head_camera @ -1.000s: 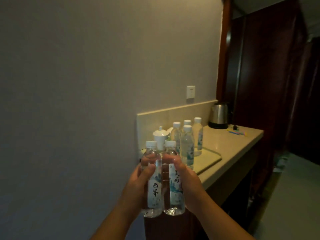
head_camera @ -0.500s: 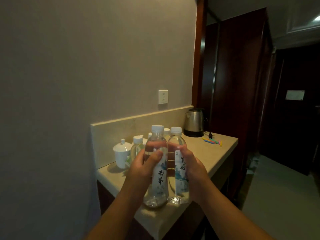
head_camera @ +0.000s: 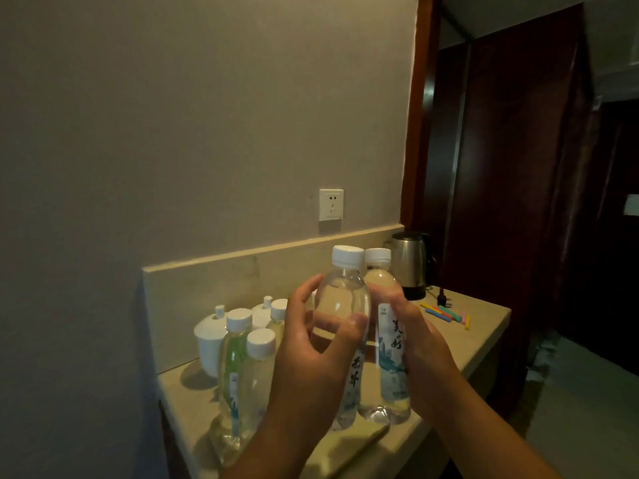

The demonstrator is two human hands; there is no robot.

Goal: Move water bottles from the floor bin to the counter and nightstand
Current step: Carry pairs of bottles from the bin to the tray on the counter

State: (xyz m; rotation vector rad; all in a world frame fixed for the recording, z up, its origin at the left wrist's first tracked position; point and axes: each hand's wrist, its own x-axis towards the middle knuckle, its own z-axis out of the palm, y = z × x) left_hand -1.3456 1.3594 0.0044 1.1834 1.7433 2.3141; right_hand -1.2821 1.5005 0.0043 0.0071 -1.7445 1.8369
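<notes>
The tabletop (head_camera: 460, 344) was a pale stone slab with a low backsplash, set against a plain beige wall with a white socket (head_camera: 331, 204) above it. Dark red wood panelling closed the room off on the right, and the light was dim.

My left hand (head_camera: 311, 361) was up in front of me, thumb across the front and fingers curled round the back of the left bottle (head_camera: 344, 299), gripping it at its clear upper half. My right hand (head_camera: 420, 344) wrapped the right bottle (head_camera: 389, 361) from the right side, fingers pressed at its shoulder. Both bottles stood upright, white caps on, side by side and touching, over the tabletop's near edge. Whether their bases touched the surface I could not tell.

Just left of my left hand, three more capped bottles (head_camera: 257, 371) stood on the tabletop, one of them showing green; more may have been hidden behind my hand. Behind them sat two white lidded cups (head_camera: 211, 337) against the backsplash. Further back on the right, a steel kettle (head_camera: 411, 264) stood in the corner, with a small dark plug (head_camera: 441, 299) and a scatter of coloured sticks (head_camera: 446, 313) near it. My forearms blocked the front of the tabletop.
</notes>
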